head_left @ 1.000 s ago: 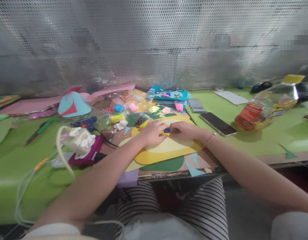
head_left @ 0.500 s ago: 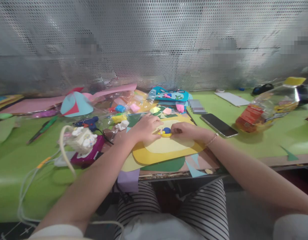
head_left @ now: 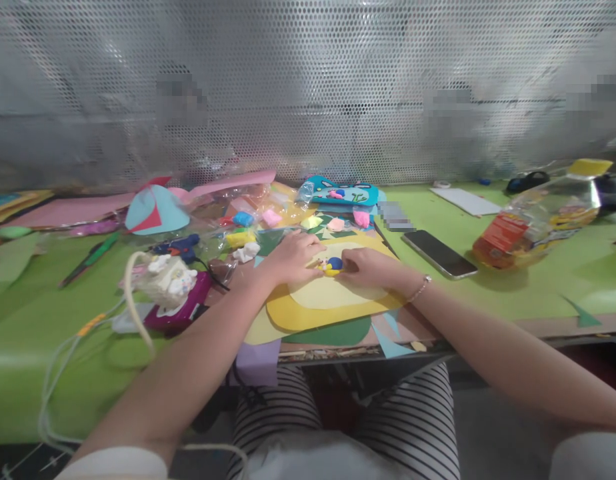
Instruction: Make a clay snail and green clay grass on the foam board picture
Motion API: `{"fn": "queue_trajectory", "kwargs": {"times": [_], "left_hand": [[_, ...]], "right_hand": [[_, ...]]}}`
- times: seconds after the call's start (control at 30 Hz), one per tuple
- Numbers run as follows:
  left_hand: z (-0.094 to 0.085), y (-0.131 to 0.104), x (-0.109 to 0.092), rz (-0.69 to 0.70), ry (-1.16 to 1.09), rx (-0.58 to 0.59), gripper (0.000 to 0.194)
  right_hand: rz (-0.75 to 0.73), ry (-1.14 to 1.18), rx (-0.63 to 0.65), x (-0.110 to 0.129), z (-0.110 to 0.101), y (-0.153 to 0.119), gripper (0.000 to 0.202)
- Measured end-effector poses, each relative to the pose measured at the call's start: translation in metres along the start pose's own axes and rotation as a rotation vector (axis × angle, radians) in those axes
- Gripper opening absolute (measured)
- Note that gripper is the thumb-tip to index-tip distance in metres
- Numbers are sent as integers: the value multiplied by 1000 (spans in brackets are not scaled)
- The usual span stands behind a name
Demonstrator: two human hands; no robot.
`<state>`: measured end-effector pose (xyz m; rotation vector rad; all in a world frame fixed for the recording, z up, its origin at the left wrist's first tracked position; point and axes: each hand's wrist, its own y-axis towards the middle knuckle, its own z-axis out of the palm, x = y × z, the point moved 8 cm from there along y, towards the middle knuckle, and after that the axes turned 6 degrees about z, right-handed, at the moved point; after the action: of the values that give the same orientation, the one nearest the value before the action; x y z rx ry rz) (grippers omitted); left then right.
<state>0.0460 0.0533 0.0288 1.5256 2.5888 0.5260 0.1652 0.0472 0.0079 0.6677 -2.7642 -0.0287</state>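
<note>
Small blue-and-yellow modelled figure, clay-like (head_left: 333, 266), lies on a pale yellow paper oval (head_left: 328, 297) near the middle of the bench's front edge; its fine detail is too small to read, and its right end is partly masked by the right hand (head_left: 372, 268). Right fingers are curled inward, their tips at the figure; whether they grip it cannot be told. Left hand (head_left: 292, 258) lies palm down at the figure's other end, fingers loosely extended, thumb apart from them, nothing held; thumb contact is unclear. The bottom of the view cuts off both sleeves, and pixelated patches obscure parts of the perforated metal sheet (head_left: 308, 87) behind the bench. Bench top (head_left: 528, 290) is smooth, glossy green, with brownish board showing along its front edge; legs in striped cloth (head_left: 413, 413) are below. Beneath the oval is a deeper yellow, round-cornered paper sheet (head_left: 301, 320), then dark green paper (head_left: 328, 335); a lilac paper piece (head_left: 258, 363) overhangs the front edge. Toward the back edge: crinkled clear film, soft matte lumps in blue (head_left: 243, 218), pink (head_left: 271, 218) and yellow (head_left: 241, 238), and a turquoise decorated panel (head_left: 365, 195). Toward the right end: a flat black-screened phone (head_left: 441, 253) and a clear plastic bottle with yellow cap and red label (head_left: 538, 223), amber liquid inside.
</note>
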Motion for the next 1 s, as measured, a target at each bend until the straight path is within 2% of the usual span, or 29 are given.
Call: {"fn": "queue_trajectory", "kwargs": {"times": [0.23,0.3,0.37,0.47,0.57,0.73,0.87,1.0], "left_hand": [[-3,-2,1,-55,-10,31,59],[-4,-4,13,-181,16,8,53],[-4,-10,30,-362,55,-15,46],[3,-18,49,-545,112,14,38],[8,-20,52,-563,140,21,33],[9,-20,51,-523,164,12,32],[12,-21,53,-511,152,2,30],[14,-26,59,-563,141,-35,32]], "right_hand": [[-60,78,13,-2,-4,0,27],[-93,96,2,-3,-5,1,29],[-103,68,-26,-5,-5,3,33],[-63,-44,-61,-12,-2,7,41],[-58,-142,-29,-15,4,14,38],[-196,-227,185,-7,13,36,18],[-191,-206,331,-5,16,52,26],[-141,-116,370,-7,15,50,34]]}}
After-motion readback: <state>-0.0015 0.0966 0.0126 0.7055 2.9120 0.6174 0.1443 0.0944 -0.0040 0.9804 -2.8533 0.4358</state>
